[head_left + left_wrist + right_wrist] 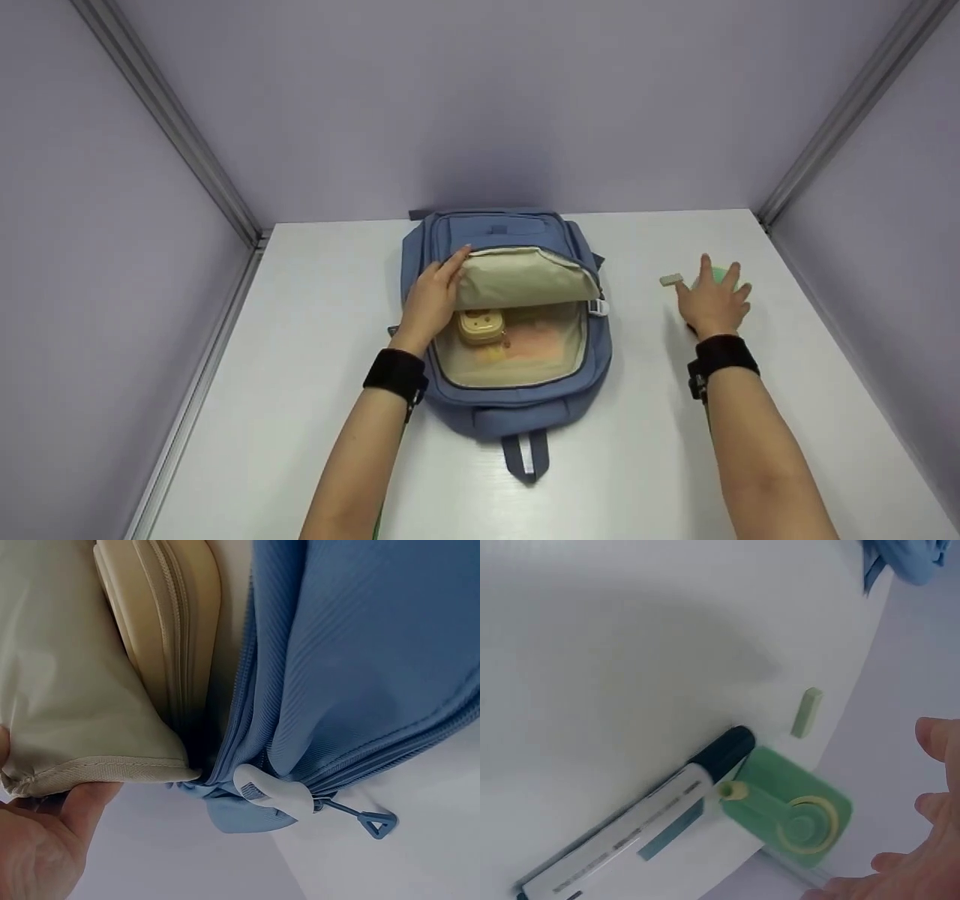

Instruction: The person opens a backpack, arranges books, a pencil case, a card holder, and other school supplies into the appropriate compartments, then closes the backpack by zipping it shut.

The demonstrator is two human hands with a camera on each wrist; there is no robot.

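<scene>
A blue backpack [517, 416] lies on its back with its front compartment unzipped. My left hand [433, 304] grips the upper left edge of its cream-lined flap [525, 277] and holds it raised; the flap's edge sits between thumb and fingers in the left wrist view. Inside lies a yellow zipped case [481, 327], partly under the flap. My right hand [712, 306] hovers with spread fingers over a green pump bottle [780, 802], holding nothing. Beside that bottle lie a white marker with a dark cap [630, 840] and a small pale green block [807, 712].
An orange-pink patch [536, 341] shows inside the compartment, its kind unclear. A white buckle [598, 307] sits on the backpack's right side. The white table [315, 300] is bordered by pale walls [487, 97] behind and at both sides.
</scene>
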